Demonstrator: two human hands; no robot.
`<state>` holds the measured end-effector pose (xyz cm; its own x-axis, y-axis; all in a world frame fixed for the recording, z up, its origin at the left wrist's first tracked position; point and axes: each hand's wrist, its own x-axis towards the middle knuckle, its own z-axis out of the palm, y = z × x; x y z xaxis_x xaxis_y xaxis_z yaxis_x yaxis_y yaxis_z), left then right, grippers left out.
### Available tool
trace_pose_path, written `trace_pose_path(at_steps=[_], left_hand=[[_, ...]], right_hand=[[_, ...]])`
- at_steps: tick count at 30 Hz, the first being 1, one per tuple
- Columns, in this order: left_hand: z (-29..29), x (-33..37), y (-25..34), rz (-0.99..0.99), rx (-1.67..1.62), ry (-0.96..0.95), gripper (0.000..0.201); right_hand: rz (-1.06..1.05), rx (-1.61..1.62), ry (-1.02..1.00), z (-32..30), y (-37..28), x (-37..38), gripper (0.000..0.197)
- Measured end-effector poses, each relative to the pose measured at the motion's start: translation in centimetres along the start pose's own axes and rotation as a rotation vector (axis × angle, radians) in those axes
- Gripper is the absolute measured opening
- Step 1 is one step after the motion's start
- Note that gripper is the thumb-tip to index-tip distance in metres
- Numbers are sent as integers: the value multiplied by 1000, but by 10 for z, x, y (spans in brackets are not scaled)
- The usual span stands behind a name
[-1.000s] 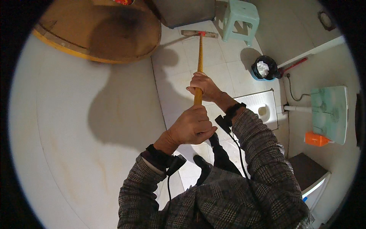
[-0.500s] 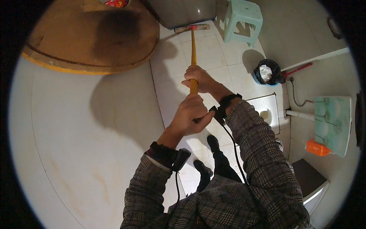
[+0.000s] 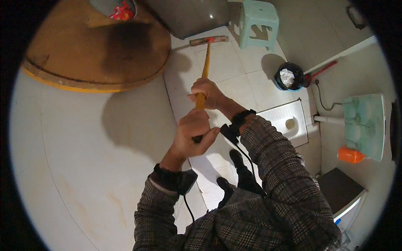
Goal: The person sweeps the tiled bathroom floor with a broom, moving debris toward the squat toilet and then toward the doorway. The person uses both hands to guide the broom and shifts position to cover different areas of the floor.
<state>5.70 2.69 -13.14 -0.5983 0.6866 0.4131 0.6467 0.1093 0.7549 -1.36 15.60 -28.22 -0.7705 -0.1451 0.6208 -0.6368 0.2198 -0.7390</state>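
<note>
Both hands grip the yellow handle of a long mop (image 3: 207, 62), one behind the other. Higher up the handle is my right hand (image 3: 208, 93), its fingers wrapped round it. My left hand (image 3: 191, 131) is closed round the handle's near end, thumb pointing to the right; a dark end shows beside the thumb. The mop's narrow bar head (image 3: 197, 42), with a red joint in its middle, lies on the white tiled floor (image 3: 226, 62) in front of a dark grey cabinet or appliance (image 3: 188, 19).
A large round wooden board (image 3: 88, 50) is at the far left. Toward the far right are a pale green stool (image 3: 258, 10) and a bin with a black bag (image 3: 289, 67). A squat toilet (image 3: 272, 116) lies right of my hands, near a wall cistern (image 3: 364, 121).
Both hands have drawn back toward me and slightly left, still holding the handle. The mop head has come nearer, away from the grey cabinet or appliance. The view has shifted a little.
</note>
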Motion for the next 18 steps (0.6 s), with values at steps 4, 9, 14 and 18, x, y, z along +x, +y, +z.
trace_pose_path(at_steps=[4,9,14,18], left_hand=[[-16,-18,55,32,-121,-54,37],[-20,-4,43,21,-88,62,35],[-25,5,25,-35,-42,-15,32],[-31,-25,69,73,-254,-94,25]], right_hand=[[-1,-26,10,12,-42,-24,33],[-39,-30,148,14,-39,-7,29],[37,-29,39,11,-22,13,23],[-28,-38,47,21,-67,-26,28]])
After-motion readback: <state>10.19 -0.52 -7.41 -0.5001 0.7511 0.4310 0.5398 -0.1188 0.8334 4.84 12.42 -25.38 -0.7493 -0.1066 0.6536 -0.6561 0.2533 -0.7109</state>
